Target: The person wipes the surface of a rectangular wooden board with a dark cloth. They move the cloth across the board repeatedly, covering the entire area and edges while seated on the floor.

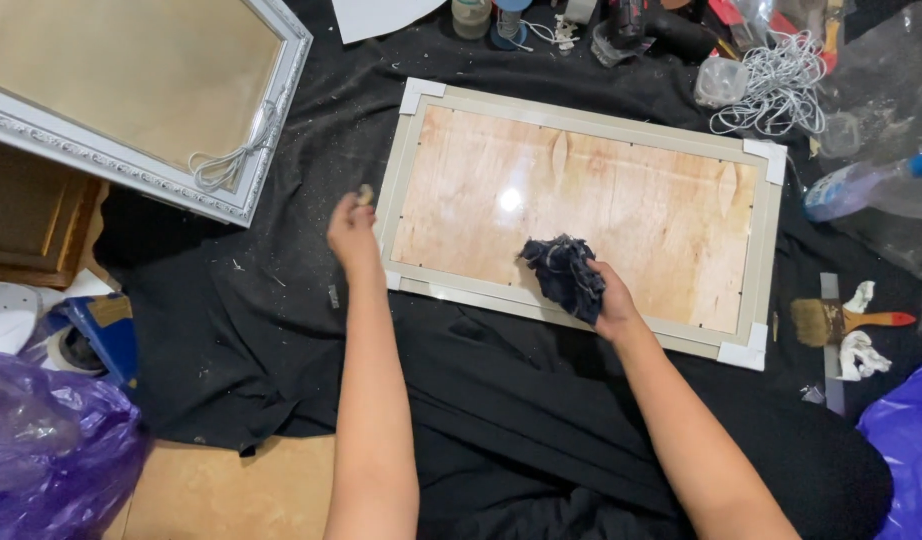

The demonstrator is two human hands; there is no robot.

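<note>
We are kneeling on a crumb-flecked black cloth [281, 300] spread over tan floor, pressing a crumpled dark rag [564, 272], bunched in our right hand [613, 303], against the glossy pane of a pale rectangular frame [581, 195]. Our left hand [352, 228] is pinching what may be a small tan scrap beside the frame's left edge, near an ornate white frame [141, 165].

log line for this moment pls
right hand grips dark rag on glass of pale frame | left hand pinches small tan bit beside frame | black cloth underneath
</note>
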